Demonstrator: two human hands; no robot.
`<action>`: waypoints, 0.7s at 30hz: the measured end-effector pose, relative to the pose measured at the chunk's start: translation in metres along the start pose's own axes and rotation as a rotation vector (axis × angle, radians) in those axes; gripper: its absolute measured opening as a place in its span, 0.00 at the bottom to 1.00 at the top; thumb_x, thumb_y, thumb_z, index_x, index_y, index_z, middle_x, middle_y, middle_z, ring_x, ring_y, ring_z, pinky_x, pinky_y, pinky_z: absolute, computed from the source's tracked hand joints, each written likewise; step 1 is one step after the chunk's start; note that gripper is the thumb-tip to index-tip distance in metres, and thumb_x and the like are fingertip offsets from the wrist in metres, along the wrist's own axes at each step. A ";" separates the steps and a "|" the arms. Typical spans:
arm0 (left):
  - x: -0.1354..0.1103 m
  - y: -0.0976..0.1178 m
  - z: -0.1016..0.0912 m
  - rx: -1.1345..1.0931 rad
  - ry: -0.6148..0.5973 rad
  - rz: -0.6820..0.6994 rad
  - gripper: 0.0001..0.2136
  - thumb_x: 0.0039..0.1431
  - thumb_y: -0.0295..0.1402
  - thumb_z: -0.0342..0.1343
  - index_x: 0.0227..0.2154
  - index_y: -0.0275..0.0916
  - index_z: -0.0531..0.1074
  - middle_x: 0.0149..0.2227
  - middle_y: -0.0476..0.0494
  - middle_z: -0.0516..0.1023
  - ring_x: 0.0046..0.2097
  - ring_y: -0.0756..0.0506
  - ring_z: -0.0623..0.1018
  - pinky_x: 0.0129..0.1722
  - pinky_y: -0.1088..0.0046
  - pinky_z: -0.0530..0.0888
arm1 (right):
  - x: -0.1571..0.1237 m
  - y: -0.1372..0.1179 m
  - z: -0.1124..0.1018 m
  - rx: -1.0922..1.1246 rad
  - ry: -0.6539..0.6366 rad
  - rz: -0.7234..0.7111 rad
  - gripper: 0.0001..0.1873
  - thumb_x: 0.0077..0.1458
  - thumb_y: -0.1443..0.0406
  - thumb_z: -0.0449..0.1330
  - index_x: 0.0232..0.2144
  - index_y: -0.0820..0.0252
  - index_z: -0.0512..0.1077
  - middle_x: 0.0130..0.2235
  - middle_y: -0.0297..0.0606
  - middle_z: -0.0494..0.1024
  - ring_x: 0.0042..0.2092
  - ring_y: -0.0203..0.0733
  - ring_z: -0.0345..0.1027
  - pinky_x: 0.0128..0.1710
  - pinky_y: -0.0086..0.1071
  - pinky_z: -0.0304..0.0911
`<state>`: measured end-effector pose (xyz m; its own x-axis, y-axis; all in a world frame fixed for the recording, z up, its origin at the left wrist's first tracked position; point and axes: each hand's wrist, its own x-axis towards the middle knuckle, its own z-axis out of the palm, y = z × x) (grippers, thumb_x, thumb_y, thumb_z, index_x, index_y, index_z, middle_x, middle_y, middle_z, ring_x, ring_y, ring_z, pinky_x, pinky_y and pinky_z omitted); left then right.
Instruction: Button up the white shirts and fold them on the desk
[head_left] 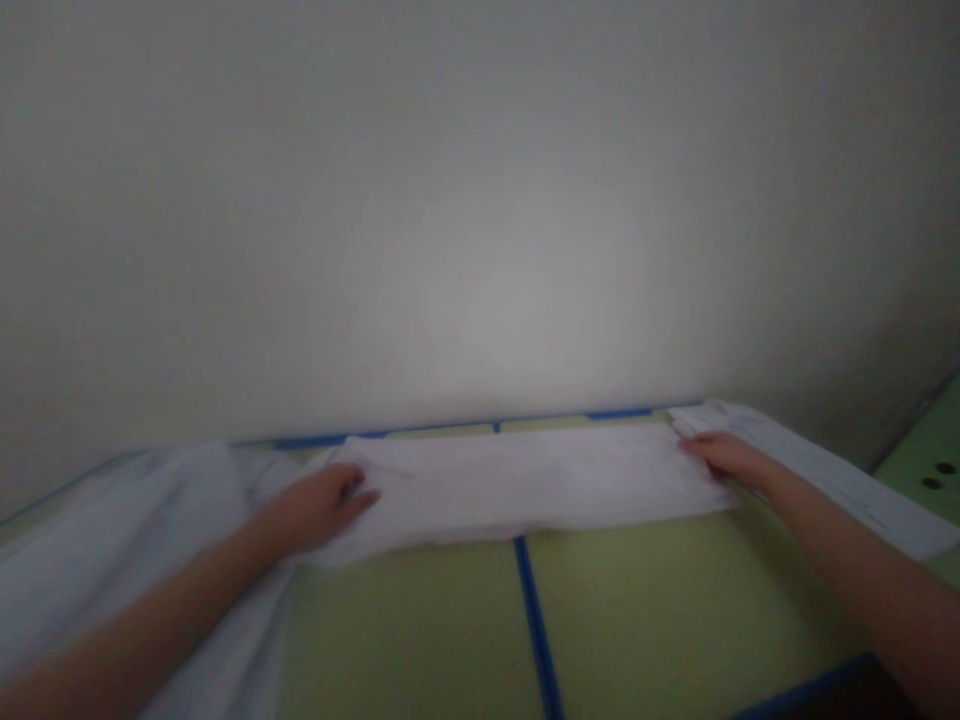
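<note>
A long strip of folded white cloth (525,480) lies across the pale green surface, close to the wall. At its right end my right hand (724,458) is closed, pinching the edge between thumb and fingers. My left hand (326,505) rests on the left end of the strip, its thumb apart from the slightly curled fingers; their tips are blurred. Under and beside my left forearm spreads a rumpled heap of white cloth (150,540). Whether that heap joins the strip is hidden by the hand.
Another flat, folded white cloth (832,475) lies at the right, partly behind my right forearm. Blue strips (534,620) divide the green surface (405,640). A plain grey wall (480,220) rises behind. A green panel with dark holes (930,470) stands at the far right.
</note>
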<state>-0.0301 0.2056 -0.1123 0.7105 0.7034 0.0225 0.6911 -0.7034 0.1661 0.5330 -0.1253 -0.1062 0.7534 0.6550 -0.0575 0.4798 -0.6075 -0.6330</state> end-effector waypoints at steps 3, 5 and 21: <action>-0.001 0.002 -0.002 -0.002 0.002 0.001 0.23 0.54 0.53 0.41 0.33 0.38 0.68 0.31 0.43 0.73 0.33 0.45 0.70 0.33 0.72 0.63 | 0.002 0.004 0.003 0.070 -0.032 0.032 0.23 0.38 0.55 0.63 0.36 0.65 0.75 0.18 0.33 0.67 0.18 0.31 0.53 0.18 0.27 0.46; -0.002 0.003 -0.003 -0.012 -0.006 -0.005 0.23 0.54 0.52 0.41 0.34 0.38 0.68 0.32 0.43 0.73 0.33 0.45 0.70 0.33 0.72 0.63 | 0.001 0.005 0.000 0.133 0.014 -0.001 0.25 0.39 0.57 0.63 0.40 0.64 0.74 0.22 0.35 0.71 0.19 0.32 0.56 0.19 0.27 0.48; -0.001 -0.005 0.004 -0.012 0.013 0.029 0.24 0.55 0.53 0.41 0.34 0.37 0.69 0.30 0.43 0.72 0.31 0.45 0.70 0.32 0.70 0.63 | 0.005 0.015 0.000 -0.050 0.052 -0.047 0.23 0.44 0.57 0.62 0.41 0.65 0.73 0.39 0.44 0.77 0.41 0.47 0.70 0.40 0.33 0.63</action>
<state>-0.0332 0.2081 -0.1170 0.7281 0.6842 0.0407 0.6687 -0.7222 0.1771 0.5440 -0.1307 -0.1161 0.7511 0.6601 0.0123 0.5360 -0.5988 -0.5951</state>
